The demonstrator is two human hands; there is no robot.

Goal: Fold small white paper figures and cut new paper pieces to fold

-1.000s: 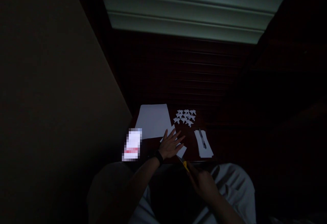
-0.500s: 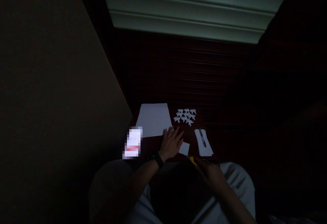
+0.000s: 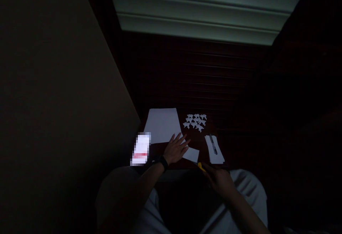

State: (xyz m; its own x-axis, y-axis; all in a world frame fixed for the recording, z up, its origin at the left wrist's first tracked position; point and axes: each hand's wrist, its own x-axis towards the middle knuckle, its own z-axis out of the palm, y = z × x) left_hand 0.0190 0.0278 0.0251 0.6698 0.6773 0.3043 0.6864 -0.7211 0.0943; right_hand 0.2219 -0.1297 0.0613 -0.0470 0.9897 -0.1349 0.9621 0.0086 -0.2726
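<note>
My left hand (image 3: 175,150), with a dark band on its wrist, lies flat with fingers spread. It presses on a small piece of white paper (image 3: 191,154), partly hidden under the palm. Fingertips reach the near right corner of a large white sheet (image 3: 162,124). In my right hand (image 3: 220,180) is a yellow utility knife (image 3: 201,167); the fingers are closed round it. The knife's front end is at the small paper's near right corner. Dim light hides whether the blade touches the paper.
Several small white paper shapes (image 3: 196,121) lie at the back of the dark table. A pen (image 3: 213,144) rests on a stack of white paper slips (image 3: 216,158) at the right. A bright, blurred-out phone-like screen (image 3: 141,149) is at the left. A wall (image 3: 66,84) borders the left side.
My left hand has slid slightly left and towards me, uncovering more of the small paper. The right hand with the knife has hardly moved. The view has shifted a little.
</note>
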